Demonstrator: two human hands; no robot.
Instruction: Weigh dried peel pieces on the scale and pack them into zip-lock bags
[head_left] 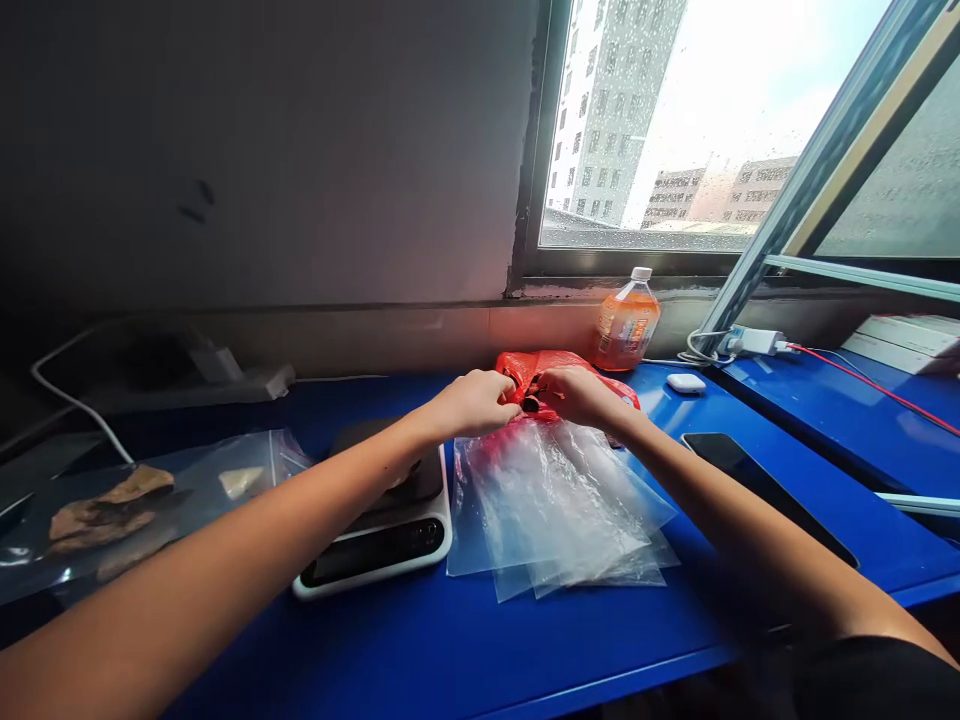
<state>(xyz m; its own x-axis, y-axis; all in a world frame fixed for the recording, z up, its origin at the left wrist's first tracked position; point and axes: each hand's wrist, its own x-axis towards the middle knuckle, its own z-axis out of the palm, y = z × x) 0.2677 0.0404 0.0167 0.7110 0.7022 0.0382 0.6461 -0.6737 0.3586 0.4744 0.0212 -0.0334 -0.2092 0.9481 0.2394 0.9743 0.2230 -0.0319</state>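
Observation:
A crumpled red plastic bag (pixel 547 362) lies near the back of the blue table, its mouth facing me. My left hand (pixel 484 402) is closed on the left edge of that mouth. At the right edge, my right hand (pixel 579 395) has its fingers curled against the red plastic; its fingertips are partly hidden. Between the hands, dark brown pieces (pixel 531 404) show inside the bag. Several clear plastic bags (pixel 566 510) lie fanned out just below. Under my left forearm stands a white kitchen scale (pixel 375 555) with a dark platform, something partly hidden on it.
On the left, clear zip bags hold brown pieces (pixel 105 510) and a pale piece (pixel 241 482). Behind stand an orange drink bottle (pixel 628 320) and a power strip (pixel 255 384). To the right are a phone (pixel 765 490), a white earbud case (pixel 685 383) and a metal frame (pixel 787 170).

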